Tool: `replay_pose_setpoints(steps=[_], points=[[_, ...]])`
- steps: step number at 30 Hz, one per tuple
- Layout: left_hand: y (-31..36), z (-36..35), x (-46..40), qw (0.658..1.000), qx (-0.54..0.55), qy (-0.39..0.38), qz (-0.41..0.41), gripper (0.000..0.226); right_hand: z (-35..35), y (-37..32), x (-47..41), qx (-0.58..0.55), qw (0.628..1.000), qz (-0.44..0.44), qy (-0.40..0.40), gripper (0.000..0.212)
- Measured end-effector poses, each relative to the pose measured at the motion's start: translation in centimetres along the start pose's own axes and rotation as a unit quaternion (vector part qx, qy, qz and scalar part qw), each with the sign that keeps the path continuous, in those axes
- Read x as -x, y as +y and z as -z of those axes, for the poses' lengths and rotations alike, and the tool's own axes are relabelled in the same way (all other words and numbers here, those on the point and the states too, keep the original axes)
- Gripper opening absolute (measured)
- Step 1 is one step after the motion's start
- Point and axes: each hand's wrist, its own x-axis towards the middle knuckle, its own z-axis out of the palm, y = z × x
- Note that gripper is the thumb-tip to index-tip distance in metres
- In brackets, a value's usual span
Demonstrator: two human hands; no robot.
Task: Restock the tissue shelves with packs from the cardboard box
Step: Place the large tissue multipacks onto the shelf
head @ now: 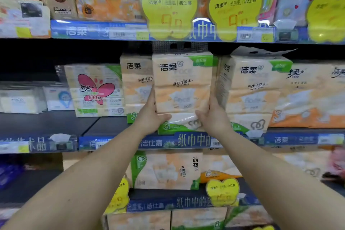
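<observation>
left hand [149, 115] + right hand [212, 117]: fingers clasp tissue pack [183, 87] sides | pack upright, label facing out

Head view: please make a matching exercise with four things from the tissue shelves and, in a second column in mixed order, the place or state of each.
Things:
1. orange tissue pack
2. pack with pink butterfly
3. yellow butterfly price tag
4. green-edged pack lying on its side

Places or states:
A. hangs from the upper shelf edge
B. held between left hand and right hand
C. on the shelf below the hands
D. stands left of the held pack, on the same shelf

Pairs: 1-B, 2-D, 3-A, 4-C
</observation>
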Motion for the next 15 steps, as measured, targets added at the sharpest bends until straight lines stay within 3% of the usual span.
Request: replay_pose_setpoints(steps=[6, 10, 12, 15], points=[[-0.5, -0.8, 1.4, 1.0, -0.005, -0.001, 0.019, 0.105, 0.1, 1.1, 0.5, -0.025, 1.0, -0.01, -0.003, 0.076], [0.0, -1.6, 1.0, 0.999, -0.024, -0.015, 0.018, 0.102, 0.0, 1.4, 1.0, -0.03, 0.992, -0.005, 0.119, 0.049], [0.4, -2.2, 0.8, 0.999, -0.035, -0.02, 0.018, 0.101, 0.0, 2.0, 1.4, -0.033, 0.994, 0.014, 0.1, 0.036], [1.0, -3.0, 0.7, 0.998, -0.055, -0.025, 0.012, 0.102, -0.1, 2.7, 1.9, -0.038, 0.998, 0.046, 0.025, 0.034]])
